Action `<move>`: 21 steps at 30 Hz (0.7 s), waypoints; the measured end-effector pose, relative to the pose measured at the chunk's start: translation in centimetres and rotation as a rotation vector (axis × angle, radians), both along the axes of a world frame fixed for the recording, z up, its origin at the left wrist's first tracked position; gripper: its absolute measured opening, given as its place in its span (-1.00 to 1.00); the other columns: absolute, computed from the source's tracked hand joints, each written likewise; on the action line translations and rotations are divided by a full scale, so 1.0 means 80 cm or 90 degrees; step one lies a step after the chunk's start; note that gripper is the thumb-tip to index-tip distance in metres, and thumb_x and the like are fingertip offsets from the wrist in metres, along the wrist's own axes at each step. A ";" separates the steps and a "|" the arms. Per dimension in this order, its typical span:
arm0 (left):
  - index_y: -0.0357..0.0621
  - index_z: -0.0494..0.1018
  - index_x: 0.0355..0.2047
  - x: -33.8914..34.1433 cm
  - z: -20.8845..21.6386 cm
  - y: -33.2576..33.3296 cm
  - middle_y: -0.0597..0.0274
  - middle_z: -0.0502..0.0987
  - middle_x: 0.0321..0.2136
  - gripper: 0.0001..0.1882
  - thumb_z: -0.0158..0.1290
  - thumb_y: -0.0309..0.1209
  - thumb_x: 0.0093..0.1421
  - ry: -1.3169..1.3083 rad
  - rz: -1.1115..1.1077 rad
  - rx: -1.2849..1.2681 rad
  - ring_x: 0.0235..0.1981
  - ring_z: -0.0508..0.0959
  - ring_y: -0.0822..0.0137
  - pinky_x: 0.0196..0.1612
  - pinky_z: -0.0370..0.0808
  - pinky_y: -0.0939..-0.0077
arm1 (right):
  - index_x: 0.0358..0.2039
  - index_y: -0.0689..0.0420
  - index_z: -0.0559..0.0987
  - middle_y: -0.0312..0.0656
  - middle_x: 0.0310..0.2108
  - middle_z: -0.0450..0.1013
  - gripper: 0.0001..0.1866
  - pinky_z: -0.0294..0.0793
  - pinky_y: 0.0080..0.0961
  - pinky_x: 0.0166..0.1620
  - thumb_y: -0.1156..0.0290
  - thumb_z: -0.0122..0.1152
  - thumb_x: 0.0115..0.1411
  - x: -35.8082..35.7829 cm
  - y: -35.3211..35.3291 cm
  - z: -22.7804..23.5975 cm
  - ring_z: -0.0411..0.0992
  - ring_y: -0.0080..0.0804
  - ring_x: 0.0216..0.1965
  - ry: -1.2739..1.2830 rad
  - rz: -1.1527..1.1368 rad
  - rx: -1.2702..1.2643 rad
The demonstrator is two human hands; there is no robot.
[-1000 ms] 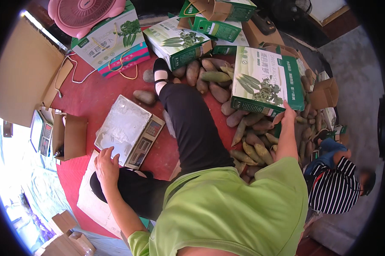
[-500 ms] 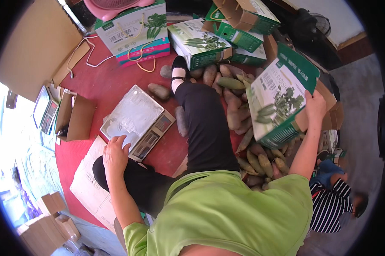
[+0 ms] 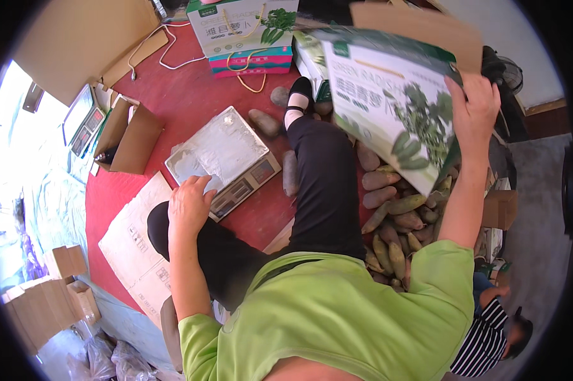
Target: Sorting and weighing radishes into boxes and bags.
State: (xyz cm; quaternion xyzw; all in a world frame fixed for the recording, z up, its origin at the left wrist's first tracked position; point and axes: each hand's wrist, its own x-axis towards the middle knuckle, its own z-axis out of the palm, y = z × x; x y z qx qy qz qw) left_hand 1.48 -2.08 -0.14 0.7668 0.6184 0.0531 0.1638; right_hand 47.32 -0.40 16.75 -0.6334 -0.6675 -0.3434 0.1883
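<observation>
Gripping the green-and-white carton (image 3: 388, 95) by one edge above the radishes (image 3: 394, 219), the right hand (image 3: 475, 111) could let it swing or slip. Left hand (image 3: 190, 204): fingers loosely spread, empty, at the scale (image 3: 220, 149).

Heaped root vegetables (image 3: 397, 257), a weighing scale (image 3: 229, 149) and picture-printed cartons (image 3: 362, 92) suggest a produce-packing workplace.

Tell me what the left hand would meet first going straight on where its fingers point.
The left hand would probably meet the digital scale's silvery pan first; it overlaps the pan's near edge in view, but whether it touches or hovers is unclear.
</observation>
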 end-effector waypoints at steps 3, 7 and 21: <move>-0.09 0.51 -0.13 -0.002 0.001 -0.001 0.11 0.55 -0.26 -0.69 0.12 -0.31 0.11 -0.003 0.006 -0.005 -0.15 0.52 0.08 -0.06 0.41 0.20 | -0.30 0.11 0.59 -0.26 -0.29 0.52 -0.82 0.27 -0.26 0.03 0.42 0.28 0.04 -0.045 0.046 0.011 0.43 -0.25 -0.16 0.015 0.190 0.064; -0.08 0.51 -0.13 -0.002 -0.004 0.002 0.11 0.54 -0.26 -0.70 0.11 -0.30 0.12 0.002 0.004 -0.007 -0.15 0.52 0.08 -0.06 0.41 0.20 | -0.34 0.25 0.55 -0.11 -0.11 0.47 -0.78 0.32 -0.35 0.02 0.52 0.33 -0.04 -0.105 0.105 -0.002 0.38 -0.17 -0.05 0.022 0.336 0.166; -0.09 0.50 -0.10 -0.022 -0.005 -0.005 0.14 0.54 -0.21 -0.67 0.13 -0.33 0.10 -0.016 0.048 -0.021 -0.13 0.51 0.09 -0.06 0.42 0.18 | -0.45 0.20 0.57 -0.23 -0.13 0.50 -0.83 0.32 -0.32 0.08 0.45 0.36 -0.07 -0.279 0.177 -0.194 0.34 -0.15 0.02 0.475 0.567 -0.068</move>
